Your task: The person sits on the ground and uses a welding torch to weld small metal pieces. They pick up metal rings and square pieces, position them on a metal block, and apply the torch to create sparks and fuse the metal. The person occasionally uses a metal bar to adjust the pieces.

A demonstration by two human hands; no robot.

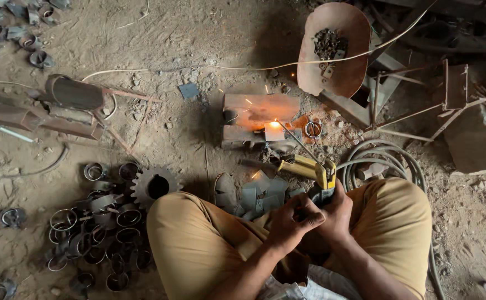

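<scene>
Both hands, left hand [292, 221] and right hand [336, 214], grip the yellow welding holder [320, 175] tight; its rod [297, 141] sparks on the small metal piece [274, 131] lying on the dirt floor [198, 33]. Welding looks under way; next he needs steady hands.

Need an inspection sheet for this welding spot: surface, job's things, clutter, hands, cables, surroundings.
Surface: bare dirt floor, dusty, no bench.
Job's things: yellow electrode holder, rod tip glowing on a small workpiece atop a rusty metal block; sparks fly.
Clutter: pile of metal rings, a gear, cut plates, round pan of scrap bits.
Hands: left hand and right hand together grip the holder.
Cables: coiled hose; thin wire across the ground.
Surroundings: rusty frame, stone block.
</scene>
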